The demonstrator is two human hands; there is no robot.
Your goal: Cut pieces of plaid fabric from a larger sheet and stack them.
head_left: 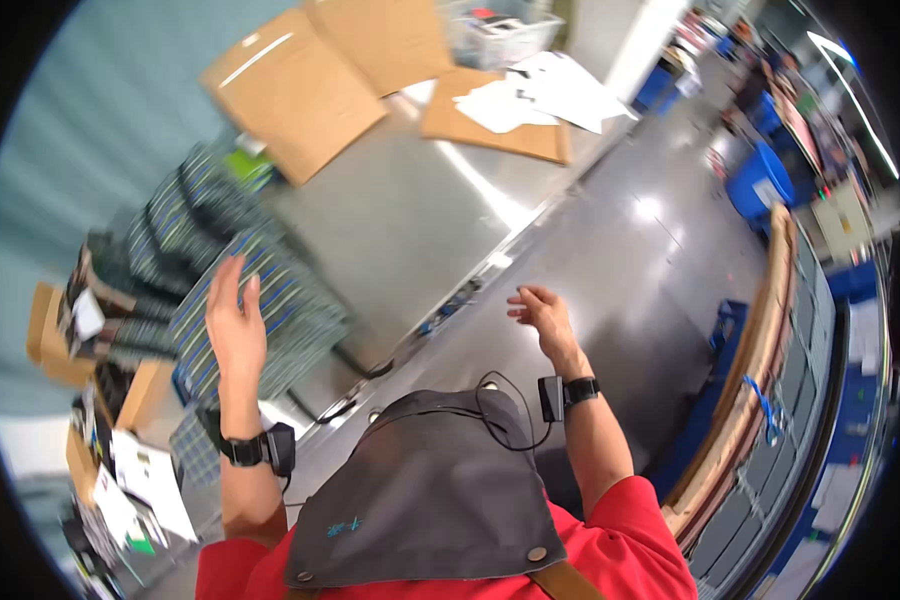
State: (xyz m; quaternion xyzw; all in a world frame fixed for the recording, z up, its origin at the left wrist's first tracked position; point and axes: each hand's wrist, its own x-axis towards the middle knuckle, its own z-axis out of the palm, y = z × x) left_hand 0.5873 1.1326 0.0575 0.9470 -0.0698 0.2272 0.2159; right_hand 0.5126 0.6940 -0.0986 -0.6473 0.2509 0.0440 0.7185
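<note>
My left hand [236,325] is raised with its fingers stretched out, over a pile of striped grey-green fabric [305,315] on the left of a metal-topped table [400,225]. Nothing shows in that hand; whether it touches the cloth I cannot tell. My right hand [544,322] hangs above the floor beside the table's edge, its fingers loosely bent and apart, with nothing visible in them. More striped fabric bundles [170,235] lie farther back. Each wrist wears a black strap with a small box.
Flat brown cardboard [295,95] and white paper pieces [540,95] lie on the table's far part, near a clear plastic bin [510,40]. On the right stand a blue barrel [760,180] and a cart [760,400] with long brown rolls. Grey floor [640,210] runs between.
</note>
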